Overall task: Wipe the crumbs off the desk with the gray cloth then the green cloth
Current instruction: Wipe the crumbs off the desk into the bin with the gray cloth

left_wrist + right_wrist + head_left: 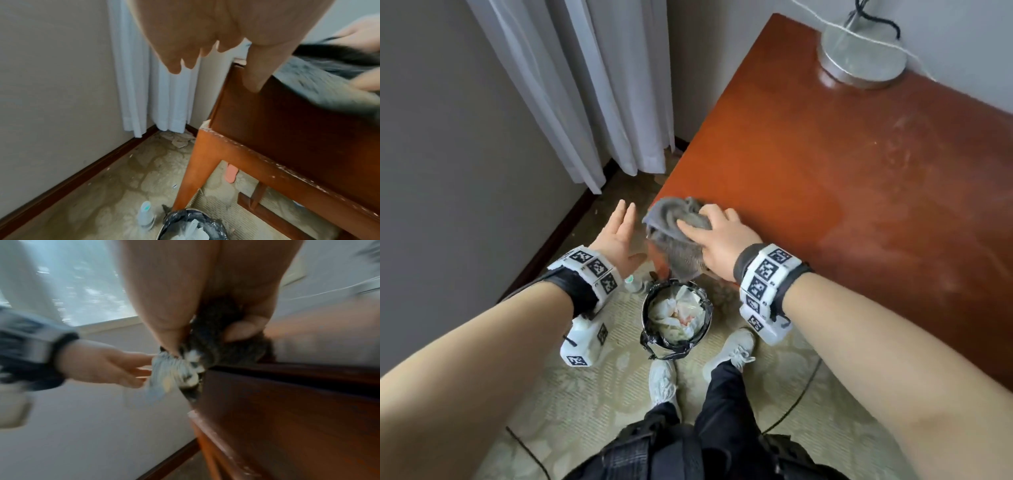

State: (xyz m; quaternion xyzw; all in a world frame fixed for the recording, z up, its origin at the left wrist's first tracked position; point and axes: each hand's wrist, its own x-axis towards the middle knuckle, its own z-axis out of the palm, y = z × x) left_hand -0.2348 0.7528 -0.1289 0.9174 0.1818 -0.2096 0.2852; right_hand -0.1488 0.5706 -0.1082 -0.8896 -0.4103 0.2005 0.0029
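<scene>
A crumpled gray cloth (674,219) lies on the near left corner of the red-brown desk (825,171) and hangs partly over its edge. My right hand (715,233) lies on top with fingers curled into the cloth (216,340). My left hand (619,229) is open, fingers straight, just left of the corner and below the desk top, touching nothing. In the right wrist view, pale blurred bits (174,369) show at the cloth's edge by the corner. Faint dusty streaks (900,147) mark the desk to the right. No green cloth is in view.
A bin with a black liner (676,318), holding crumpled paper, stands on the floor under the corner. A small plastic bottle (633,282) stands beside it. A round metal lamp base (861,58) sits at the desk's back. White curtains (585,85) hang left.
</scene>
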